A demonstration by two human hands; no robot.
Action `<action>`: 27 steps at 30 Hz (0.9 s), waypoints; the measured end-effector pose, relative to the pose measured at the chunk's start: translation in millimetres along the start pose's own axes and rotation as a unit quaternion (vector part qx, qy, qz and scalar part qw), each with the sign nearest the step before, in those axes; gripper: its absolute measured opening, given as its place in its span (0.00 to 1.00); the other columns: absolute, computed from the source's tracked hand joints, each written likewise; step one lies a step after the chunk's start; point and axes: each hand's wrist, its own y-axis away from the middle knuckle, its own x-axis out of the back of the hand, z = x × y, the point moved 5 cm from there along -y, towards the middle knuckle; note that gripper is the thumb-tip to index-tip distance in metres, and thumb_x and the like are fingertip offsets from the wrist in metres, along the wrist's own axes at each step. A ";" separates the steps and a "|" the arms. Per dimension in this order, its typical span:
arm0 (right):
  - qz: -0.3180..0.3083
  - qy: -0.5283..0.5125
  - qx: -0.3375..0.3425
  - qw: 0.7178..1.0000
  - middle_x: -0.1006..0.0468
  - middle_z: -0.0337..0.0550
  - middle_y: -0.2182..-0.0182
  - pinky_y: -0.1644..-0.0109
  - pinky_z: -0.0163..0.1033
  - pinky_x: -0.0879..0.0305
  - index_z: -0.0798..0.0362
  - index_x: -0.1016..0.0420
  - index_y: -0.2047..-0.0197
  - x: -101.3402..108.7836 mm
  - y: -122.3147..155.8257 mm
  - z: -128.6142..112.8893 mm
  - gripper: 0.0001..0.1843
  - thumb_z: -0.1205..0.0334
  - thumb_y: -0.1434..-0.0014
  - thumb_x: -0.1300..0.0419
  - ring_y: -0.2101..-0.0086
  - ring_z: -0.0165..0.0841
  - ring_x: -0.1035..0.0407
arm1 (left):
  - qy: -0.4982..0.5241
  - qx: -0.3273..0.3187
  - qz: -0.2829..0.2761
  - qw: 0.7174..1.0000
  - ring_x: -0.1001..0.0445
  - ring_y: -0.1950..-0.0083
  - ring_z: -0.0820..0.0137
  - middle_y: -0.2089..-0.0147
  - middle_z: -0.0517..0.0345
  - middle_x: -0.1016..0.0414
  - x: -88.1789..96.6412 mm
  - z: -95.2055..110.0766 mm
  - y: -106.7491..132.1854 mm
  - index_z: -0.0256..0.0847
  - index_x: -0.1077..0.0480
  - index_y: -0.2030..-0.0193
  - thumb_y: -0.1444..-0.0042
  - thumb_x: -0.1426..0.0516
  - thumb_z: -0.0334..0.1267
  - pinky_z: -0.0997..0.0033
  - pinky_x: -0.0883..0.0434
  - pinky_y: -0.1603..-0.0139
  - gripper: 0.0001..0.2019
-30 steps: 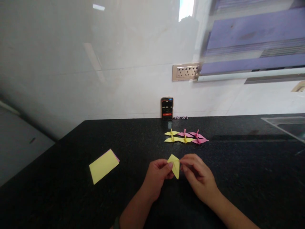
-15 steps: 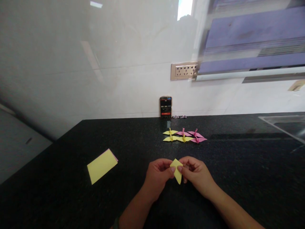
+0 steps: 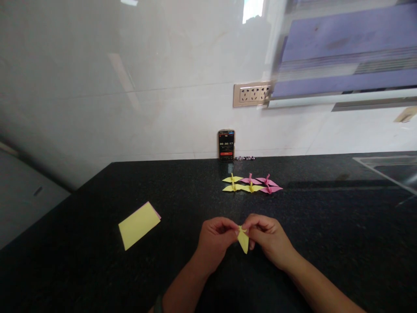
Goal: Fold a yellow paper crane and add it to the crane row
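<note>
The left hand (image 3: 213,243) and right hand (image 3: 270,241) clamp their fingers on one yellow paper (image 3: 243,241), folded to a downward point. Six cranes (image 3: 250,188) lie beyond: three yellow, three pink.

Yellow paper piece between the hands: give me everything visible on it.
The yellow paper piece is small, plain yellow and matte, folded into a narrow pointed shape with a crease down it. Its tip points down, toward the person; its upper end is hidden by fingers. The left hand and right hand pinch its top from either side, holding it over the black countertop, apparently without touching it.
</note>
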 end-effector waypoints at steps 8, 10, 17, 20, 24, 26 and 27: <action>-0.009 0.152 0.161 0.975 0.32 0.39 0.74 0.75 0.32 0.37 0.52 0.27 0.71 4.1 -0.1 -19.5 0.07 0.69 0.49 0.46 0.77 0.26 0.35 | 0.019 0.067 -0.036 0.997 0.32 0.78 0.75 0.78 0.56 0.28 -3.4 -2.4 -1.5 0.32 0.28 0.70 0.54 0.42 0.40 0.75 0.35 0.74 0.11; -0.019 0.183 0.195 0.963 0.31 0.41 0.72 0.72 0.33 0.36 0.51 0.26 0.70 1.4 1.6 -23.5 0.09 0.70 0.48 0.46 0.73 0.28 0.34 | 0.001 0.066 -0.039 0.997 0.33 0.78 0.75 0.79 0.56 0.28 -4.1 -1.6 -1.5 0.31 0.28 0.71 0.56 0.40 0.41 0.75 0.35 0.76 0.12; -0.003 0.121 0.112 0.986 0.31 0.42 0.69 0.71 0.34 0.35 0.52 0.31 0.60 2.8 2.6 -15.6 0.09 0.64 0.47 0.45 0.74 0.27 0.35 | -0.015 0.007 -0.014 1.000 0.29 0.73 0.72 0.75 0.56 0.25 1.1 2.2 -1.1 0.35 0.27 0.70 0.58 0.39 0.37 0.73 0.33 0.71 0.08; -0.015 0.124 0.113 0.986 0.32 0.43 0.66 0.70 0.34 0.34 0.52 0.29 0.62 3.8 1.2 -16.8 0.09 0.61 0.48 0.43 0.72 0.28 0.35 | -0.040 -0.021 -0.016 0.999 0.29 0.71 0.71 0.72 0.56 0.25 2.0 3.7 -0.3 0.37 0.27 0.69 0.58 0.39 0.36 0.73 0.32 0.68 0.08; -0.024 0.156 0.127 0.979 0.31 0.44 0.67 0.69 0.34 0.35 0.52 0.27 0.65 4.7 -0.9 -20.4 0.07 0.60 0.48 0.42 0.69 0.30 0.35 | -0.047 -0.034 -0.016 0.998 0.28 0.69 0.69 0.70 0.57 0.24 1.3 3.6 0.4 0.39 0.28 0.68 0.59 0.39 0.36 0.72 0.32 0.66 0.09; -0.028 0.159 0.131 0.978 0.31 0.43 0.68 0.69 0.34 0.35 0.52 0.27 0.65 4.5 -1.1 -21.6 0.07 0.61 0.47 0.43 0.70 0.30 0.35 | -0.049 -0.039 -0.018 0.998 0.28 0.69 0.70 0.71 0.57 0.25 0.8 3.4 0.6 0.38 0.28 0.69 0.59 0.39 0.36 0.72 0.32 0.66 0.08; -0.029 0.159 0.132 0.978 0.32 0.43 0.68 0.69 0.34 0.35 0.52 0.27 0.65 4.4 -1.1 -22.1 0.07 0.61 0.47 0.43 0.70 0.29 0.35 | -0.052 -0.042 -0.020 0.998 0.28 0.69 0.69 0.71 0.57 0.25 0.7 3.4 0.7 0.38 0.28 0.69 0.59 0.39 0.36 0.72 0.32 0.66 0.08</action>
